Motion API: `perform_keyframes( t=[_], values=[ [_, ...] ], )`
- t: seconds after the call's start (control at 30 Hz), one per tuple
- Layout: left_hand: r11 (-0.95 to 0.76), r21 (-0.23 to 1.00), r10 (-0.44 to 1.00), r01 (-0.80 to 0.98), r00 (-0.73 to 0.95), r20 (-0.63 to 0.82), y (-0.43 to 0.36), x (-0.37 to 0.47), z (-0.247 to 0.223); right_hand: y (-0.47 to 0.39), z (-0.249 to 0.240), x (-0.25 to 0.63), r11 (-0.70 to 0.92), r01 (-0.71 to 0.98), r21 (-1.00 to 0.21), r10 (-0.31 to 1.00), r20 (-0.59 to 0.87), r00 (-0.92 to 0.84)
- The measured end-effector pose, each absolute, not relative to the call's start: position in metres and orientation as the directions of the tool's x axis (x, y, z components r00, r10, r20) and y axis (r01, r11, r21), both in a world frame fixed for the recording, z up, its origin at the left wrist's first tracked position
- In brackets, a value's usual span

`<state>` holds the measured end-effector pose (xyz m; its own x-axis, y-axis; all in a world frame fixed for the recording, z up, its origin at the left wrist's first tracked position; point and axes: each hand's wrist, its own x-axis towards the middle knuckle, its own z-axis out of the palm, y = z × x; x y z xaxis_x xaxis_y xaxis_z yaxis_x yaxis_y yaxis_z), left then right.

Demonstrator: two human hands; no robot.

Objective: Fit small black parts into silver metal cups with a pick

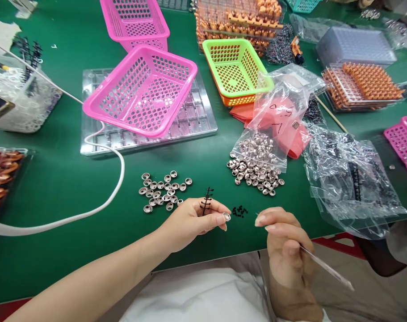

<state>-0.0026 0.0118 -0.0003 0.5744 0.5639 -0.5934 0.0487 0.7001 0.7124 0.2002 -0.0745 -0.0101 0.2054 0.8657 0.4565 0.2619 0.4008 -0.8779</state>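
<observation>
My left hand [190, 221] pinches a small silver metal cup [226, 216] between thumb and forefinger. A black branched plastic sprue [207, 199] stands up from the same hand, between the fingers. My right hand [287, 243] is raised off to the right, its fingers curled round a thin, pale, see-through stick [330, 269] that points down to the right. Whether its fingertips also pinch something tiny cannot be made out. Between the hands lies a little cluster of black bits [239, 211]. Loose metal cups [159, 192] are scattered beyond my left hand.
More metal cups [257, 172] spill from a clear bag [277, 120]. A pink basket [139, 89] rests on a metal tray [203, 107]; a green basket [237, 67] stands behind. Plastic bags [350, 179] lie at right. A white cable [112, 197] curves across the left side.
</observation>
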Motion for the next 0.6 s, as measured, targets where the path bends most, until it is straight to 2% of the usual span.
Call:
perform_keyframes(
  t=[0.1, 0.23, 0.6],
  values=[
    [0.76, 0.65, 0.509, -0.009, 0.63, -0.587, 0.012, -0.003, -0.002, -0.073, -0.005, 0.2, 0.317, 0.388, -0.865, 0.927, 0.369, 0.066],
    [0.791, 0.608, 0.485, -0.061, 0.668, -0.564, 0.01, -0.004, -0.002, -0.064, -0.004, 0.193, 0.318, 0.483, -0.816, 0.946, 0.306, -0.107],
    [0.818, 0.572, 0.446, -0.062, 0.697, -0.562, 0.01, -0.004, -0.004, -0.06, -0.008, 0.183, 0.22, 0.371, -0.902, 0.976, 0.207, -0.074]
  ],
)
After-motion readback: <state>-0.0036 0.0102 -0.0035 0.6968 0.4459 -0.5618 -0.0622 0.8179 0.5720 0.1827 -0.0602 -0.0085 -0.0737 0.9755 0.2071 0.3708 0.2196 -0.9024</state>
